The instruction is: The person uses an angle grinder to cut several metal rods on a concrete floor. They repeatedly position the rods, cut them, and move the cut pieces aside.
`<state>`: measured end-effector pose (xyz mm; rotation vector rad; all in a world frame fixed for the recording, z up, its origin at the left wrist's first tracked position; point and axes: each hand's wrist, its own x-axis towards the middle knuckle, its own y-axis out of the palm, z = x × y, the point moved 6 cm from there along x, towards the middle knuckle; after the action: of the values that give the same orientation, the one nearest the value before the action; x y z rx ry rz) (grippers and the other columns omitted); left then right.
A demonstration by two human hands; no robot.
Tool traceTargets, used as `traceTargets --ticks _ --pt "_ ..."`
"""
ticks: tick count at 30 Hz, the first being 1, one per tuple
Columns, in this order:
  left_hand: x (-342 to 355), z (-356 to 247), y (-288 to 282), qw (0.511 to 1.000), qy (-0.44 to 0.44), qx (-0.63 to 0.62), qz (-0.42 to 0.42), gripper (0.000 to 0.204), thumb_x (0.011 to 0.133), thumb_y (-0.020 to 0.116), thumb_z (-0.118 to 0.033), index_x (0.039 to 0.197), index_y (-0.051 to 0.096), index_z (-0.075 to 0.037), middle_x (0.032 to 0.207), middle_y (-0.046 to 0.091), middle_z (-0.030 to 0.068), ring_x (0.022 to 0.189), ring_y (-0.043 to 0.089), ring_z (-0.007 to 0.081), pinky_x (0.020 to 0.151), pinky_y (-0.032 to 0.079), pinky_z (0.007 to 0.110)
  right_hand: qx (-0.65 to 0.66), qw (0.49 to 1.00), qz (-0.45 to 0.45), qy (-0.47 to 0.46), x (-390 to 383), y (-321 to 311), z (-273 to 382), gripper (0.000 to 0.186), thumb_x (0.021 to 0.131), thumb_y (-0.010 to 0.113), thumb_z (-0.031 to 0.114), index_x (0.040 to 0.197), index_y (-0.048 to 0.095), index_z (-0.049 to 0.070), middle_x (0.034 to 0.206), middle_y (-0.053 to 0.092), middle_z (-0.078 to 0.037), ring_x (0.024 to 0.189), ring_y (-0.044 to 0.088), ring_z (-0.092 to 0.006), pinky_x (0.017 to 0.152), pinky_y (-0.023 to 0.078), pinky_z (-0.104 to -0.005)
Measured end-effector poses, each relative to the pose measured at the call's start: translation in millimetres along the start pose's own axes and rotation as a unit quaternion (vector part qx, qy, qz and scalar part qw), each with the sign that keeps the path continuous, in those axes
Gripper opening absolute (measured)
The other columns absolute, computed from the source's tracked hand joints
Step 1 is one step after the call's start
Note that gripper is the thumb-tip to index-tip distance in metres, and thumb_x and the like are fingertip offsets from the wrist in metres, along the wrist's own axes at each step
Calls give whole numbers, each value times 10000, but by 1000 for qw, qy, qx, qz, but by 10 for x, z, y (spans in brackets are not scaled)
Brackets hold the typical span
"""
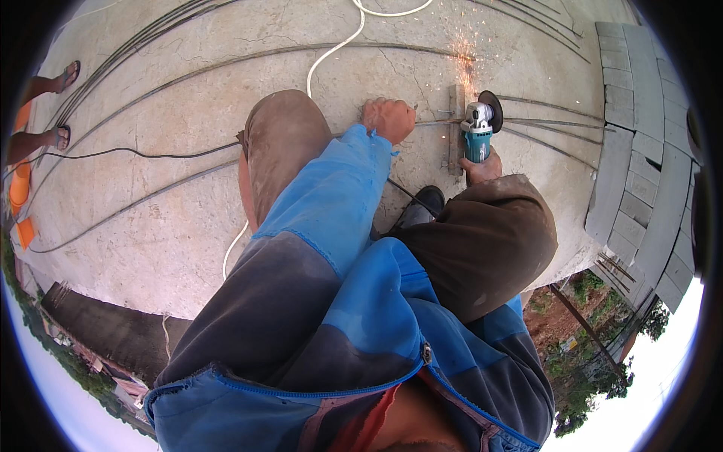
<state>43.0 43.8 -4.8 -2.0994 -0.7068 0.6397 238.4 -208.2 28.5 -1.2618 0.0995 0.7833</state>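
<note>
My right hand (484, 167) is wrapped round the body of a teal and silver angle grinder (477, 139). Its dark disc (492, 111) is at a steel rod, and orange sparks (465, 66) fly away toward the far side. The rod (431, 122) lies across a short, rusty metal piece (456, 139) on the concrete. To the left of the grinder, my left hand (389, 119) is closed in a fist on this rod. The exact cutting point is hidden by the grinder head.
Long steel rods (226, 62) run across the concrete floor (188, 188). A white hose or cable (324, 56) curls beyond my knee; a dark cord (151, 154) trails left. Another person's sandalled feet (64, 135) stand at left. Grey blocks (629, 196) line the right edge.
</note>
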Motion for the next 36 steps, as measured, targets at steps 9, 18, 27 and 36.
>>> traceTargets --ticks 9,18,27,36 --pt "-3 -13 -2 1000 7 0 -7 391 1005 574 -348 946 854 -82 981 826 181 982 771 392 959 543 567 -29 999 0 14 -4 -19 12 730 746 905 397 1322 681 8 1222 770 -266 1166 749 -438 1032 579 -510" --pt "32 -23 65 1000 8 14 9 383 1018 592 -373 949 850 -99 961 835 137 992 775 336 963 531 559 -27 1000 -10 5 28 -28 -33 717 738 894 391 1303 687 1 1198 774 -272 1148 752 -441 1021 583 -514" --pt "17 -21 37 1000 0 18 15 373 1013 599 -376 945 850 -107 957 833 143 987 775 344 949 534 564 -4 1000 -12 1 -3 -33 39 712 728 903 384 1289 694 -1 1175 780 -272 1123 763 -435 1007 591 -509" --pt "-1 -12 26 1000 -5 14 4 377 1010 606 -384 933 852 -109 952 834 141 975 779 339 948 536 558 -10 1000 -3 2 14 -27 58 732 728 904 380 1314 691 -4 1185 782 -270 1128 764 -436 1014 592 -505"
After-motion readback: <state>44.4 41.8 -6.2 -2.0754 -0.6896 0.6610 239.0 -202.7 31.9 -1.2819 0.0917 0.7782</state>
